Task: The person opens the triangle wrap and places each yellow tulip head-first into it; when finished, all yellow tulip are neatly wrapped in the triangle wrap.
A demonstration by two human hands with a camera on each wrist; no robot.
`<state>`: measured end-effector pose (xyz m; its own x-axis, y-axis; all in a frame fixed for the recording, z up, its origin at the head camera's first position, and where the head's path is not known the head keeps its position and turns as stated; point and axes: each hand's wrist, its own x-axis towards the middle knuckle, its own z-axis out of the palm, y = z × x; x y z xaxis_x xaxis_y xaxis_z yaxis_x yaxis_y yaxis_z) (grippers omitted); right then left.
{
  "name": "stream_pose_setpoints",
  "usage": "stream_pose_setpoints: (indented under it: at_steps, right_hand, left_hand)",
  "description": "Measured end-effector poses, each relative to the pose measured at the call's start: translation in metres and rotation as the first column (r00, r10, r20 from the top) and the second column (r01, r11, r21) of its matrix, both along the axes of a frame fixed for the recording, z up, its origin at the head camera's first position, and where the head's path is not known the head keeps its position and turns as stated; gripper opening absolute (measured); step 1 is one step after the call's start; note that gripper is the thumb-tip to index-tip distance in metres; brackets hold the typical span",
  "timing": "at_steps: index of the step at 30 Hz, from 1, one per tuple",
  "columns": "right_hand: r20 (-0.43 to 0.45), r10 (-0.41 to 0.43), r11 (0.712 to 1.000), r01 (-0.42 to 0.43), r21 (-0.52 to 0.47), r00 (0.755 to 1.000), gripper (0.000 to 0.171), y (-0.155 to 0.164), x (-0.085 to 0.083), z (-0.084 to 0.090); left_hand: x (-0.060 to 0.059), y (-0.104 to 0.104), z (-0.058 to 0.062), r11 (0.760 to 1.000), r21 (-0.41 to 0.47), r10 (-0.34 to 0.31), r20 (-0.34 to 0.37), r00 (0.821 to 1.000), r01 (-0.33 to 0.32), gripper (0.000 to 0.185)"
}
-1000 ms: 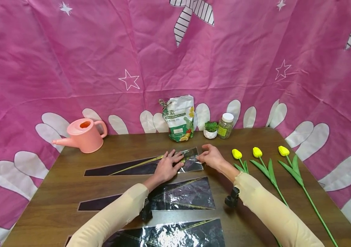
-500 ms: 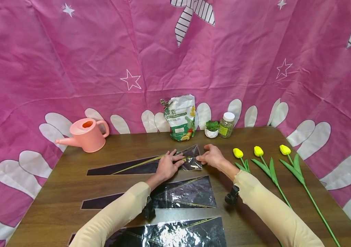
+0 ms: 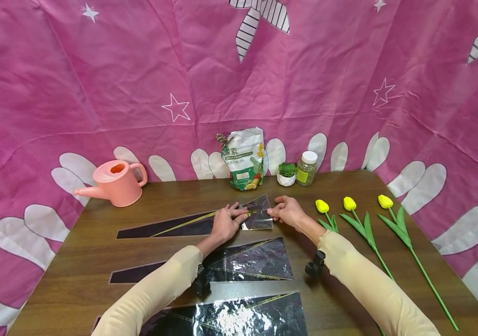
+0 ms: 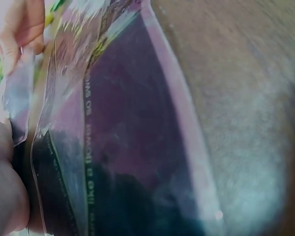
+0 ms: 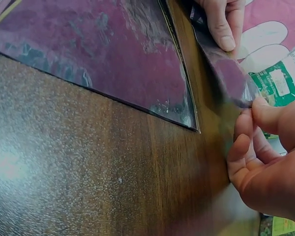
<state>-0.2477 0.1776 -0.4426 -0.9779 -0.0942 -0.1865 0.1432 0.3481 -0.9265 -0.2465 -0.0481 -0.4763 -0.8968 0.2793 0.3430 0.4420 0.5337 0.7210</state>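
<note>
Right hand (image 3: 288,212) pinches the wide-end edge of the farthest cellophane flower sleeve (image 3: 205,221), thumb and forefinger closed on the thin clear film (right wrist view shows the pinch plainly). Left hand (image 3: 224,223) lies on the same sleeve just left of that, fingers curled on the film near its gold stripe; the sleeve's wide end is lifted slightly off the table between both hands. Sleeve is a long tapered cone shape, glossy, dark-tinted with clear border, lying flat on the brown wood-grain table (image 3: 348,186), narrow tip pointing left.

Second sleeve (image 3: 247,266) lies just nearer the person, third sleeve (image 3: 239,319) at the near edge, both crinkly and reflective. Three yellow artificial tulips (image 3: 350,205) with green stems and leaves lie side by side right of the hands. Pink plastic watering can (image 3: 115,183) stands at far left. At the back edge: white-green fertilizer pouch (image 3: 243,158), small potted succulent (image 3: 286,174), white-lidded jar (image 3: 306,169). Wrinkled pink fabric backdrop (image 3: 138,70) with stars behind.
</note>
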Motion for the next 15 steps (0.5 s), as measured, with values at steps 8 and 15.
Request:
stream_pose_setpoints:
  at_steps: [8, 15]
  right_hand:
    - [0.021, 0.0, 0.998, 0.002, -0.066, 1.0, 0.049, -0.0059, 0.0012, 0.0]
    - [0.047, -0.052, 0.998, 0.054, -0.037, 0.998, 0.048, -0.0076, -0.0015, 0.0003]
  left_hand:
    - [0.0006, 0.0014, 0.0001, 0.999, -0.031, 0.022, -0.012, 1.0, -0.022, 0.015]
    - [0.0019, 0.0007, 0.0015, 0.981, -0.19, -0.034, -0.011, 0.999, 0.032, 0.026]
